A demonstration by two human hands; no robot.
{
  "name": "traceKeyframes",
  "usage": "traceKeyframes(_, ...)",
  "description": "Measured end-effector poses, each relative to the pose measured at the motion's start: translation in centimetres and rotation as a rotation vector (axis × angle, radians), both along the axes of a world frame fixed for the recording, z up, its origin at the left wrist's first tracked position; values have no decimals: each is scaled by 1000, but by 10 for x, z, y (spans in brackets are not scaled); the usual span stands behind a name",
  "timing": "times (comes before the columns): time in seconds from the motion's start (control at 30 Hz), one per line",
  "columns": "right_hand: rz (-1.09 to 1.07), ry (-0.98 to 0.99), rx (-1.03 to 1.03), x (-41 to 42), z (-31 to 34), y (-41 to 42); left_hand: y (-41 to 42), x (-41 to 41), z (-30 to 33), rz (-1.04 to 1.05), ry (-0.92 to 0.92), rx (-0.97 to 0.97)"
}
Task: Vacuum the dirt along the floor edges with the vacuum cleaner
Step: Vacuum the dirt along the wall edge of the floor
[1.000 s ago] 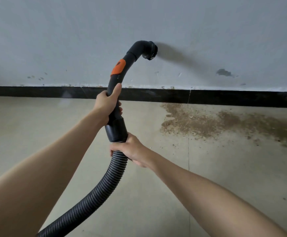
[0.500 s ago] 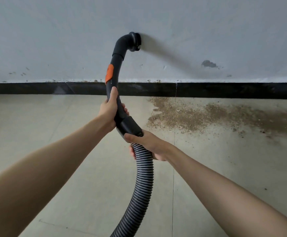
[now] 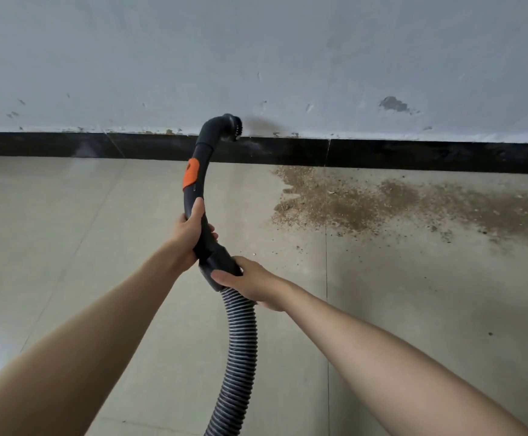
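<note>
1. Down comes the brush nozzle (image 3: 232,127): half a second ago it rode high against the wall, and now it sits level with the top edge of the black skirting (image 3: 413,154), bristles facing right.
2. Left hand (image 3: 190,234) is wrapped round the curved black wand (image 3: 197,196), thumb lying up along the tube just below the orange slider (image 3: 191,177). That high grip looks chosen for steering the tip.
3. Right hand (image 3: 250,286) is curled round the collar where the ribbed hose (image 3: 240,347) joins the wand, thumb across the front. My read: it carries the hose's weight so the left can aim.
4. The hose drops from that hand straight to the bottom of the view.
5. The dirt (image 3: 344,202) lies on the floor tiles (image 3: 67,247) right against the skirting, stretching off to the right. It is well apart from both hands, right of the nozzle and below it.
6. Nothing of that patch looks cleared yet; the nozzle must go lower and rightward.
</note>
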State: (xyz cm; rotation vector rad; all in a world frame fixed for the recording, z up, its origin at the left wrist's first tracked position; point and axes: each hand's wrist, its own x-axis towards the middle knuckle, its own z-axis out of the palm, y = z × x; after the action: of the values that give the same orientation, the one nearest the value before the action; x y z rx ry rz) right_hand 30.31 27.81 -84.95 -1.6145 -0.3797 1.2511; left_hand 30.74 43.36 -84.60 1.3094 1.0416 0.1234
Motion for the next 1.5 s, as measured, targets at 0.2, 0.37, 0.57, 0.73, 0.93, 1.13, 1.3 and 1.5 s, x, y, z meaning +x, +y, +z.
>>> traceKeyframes(0.2,-67,78,-60,5,-27,-19,-29,13,-32,-12,-5,113)
traceKeyframes(0.37,-162,102,-62,13,-36,-42,-57,26,-40,-49,-76,201)
traceKeyframes(0.57,-284,250,5,26,-36,-64,-85,44,-35,-73,-120,221)
traceKeyframes(0.73,-347,304,23,26,-37,-74,-97,48,-34,-58,-55,228)
traceKeyframes(0.93,-336,319,46,25,-36,-77,-99,46,-29,-69,-62,262)
traceKeyframes(1.13,-373,316,27,27,-35,-83,-103,45,-21,-131,-124,223)
traceKeyframes(1.3,-360,157,12,27,-26,-57,-94,32,-28,-46,-117,78)
traceKeyframes(1.5,-257,-108,-93,18,-31,-30,-65,19,-38,21,-88,-38)
